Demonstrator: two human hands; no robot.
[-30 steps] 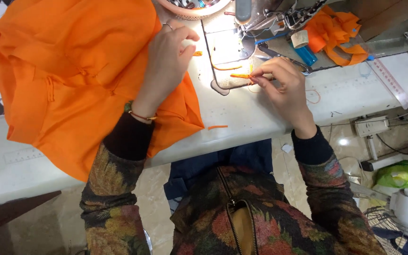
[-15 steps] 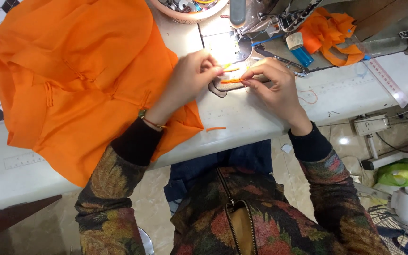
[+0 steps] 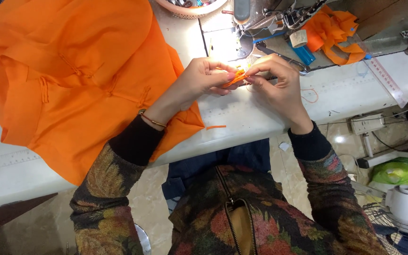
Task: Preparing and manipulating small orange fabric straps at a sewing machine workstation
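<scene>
Left hand (image 3: pixel 203 79) and right hand (image 3: pixel 274 81) fingers pinched shut on thin orange strip (image 3: pixel 234 79), beside soft crumpled orange cloth (image 3: pixel 79 71) on smooth white counter (image 3: pixel 336 94).

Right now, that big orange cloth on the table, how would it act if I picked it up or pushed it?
The orange cloth probably goes floppy: it lies in soft folds. It likely bunches when pushed rather than sliding whole. Part already hangs over the table edge, so it may slip off.
</scene>
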